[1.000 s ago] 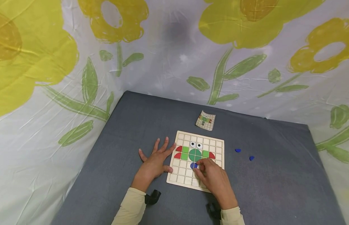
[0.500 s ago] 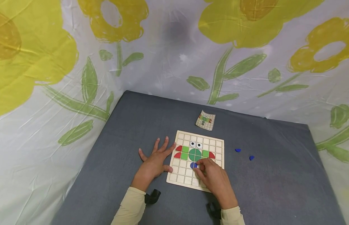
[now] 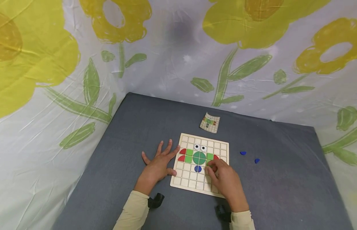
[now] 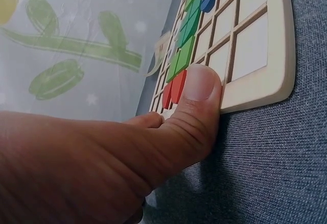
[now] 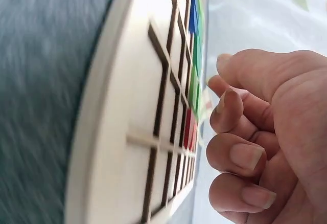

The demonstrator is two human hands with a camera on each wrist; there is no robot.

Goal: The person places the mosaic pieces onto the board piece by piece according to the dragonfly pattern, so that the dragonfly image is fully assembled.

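Note:
A wooden grid board [image 3: 185, 182] lies on the dark cloth, bearing green, red and blue pieces and two eye pieces [image 3: 200, 148]. My left hand [image 3: 157, 166] is spread flat at the board's left edge; in the left wrist view its thumb [image 4: 200, 88] rests on the frame. A blue disc [image 3: 197, 169], split down its middle, sits under the green circle [image 3: 199, 158]. Just right of the disc, my right hand [image 3: 225, 177] hovers over the board with loosely curled fingers. Nothing shows between its thumb and fingers in the right wrist view.
Two loose blue half-round pieces, one [image 3: 243, 153] nearer the board and another [image 3: 257, 161] farther right, lie on the cloth. A small pattern card [image 3: 210, 123] with a curled corner lies behind the board. A flower-print curtain [image 3: 172, 48] rises at the back and sides.
My right hand has let go of the blue piece and drawn back to the right, uncovering the whole blue disc. My left hand has stayed in place.

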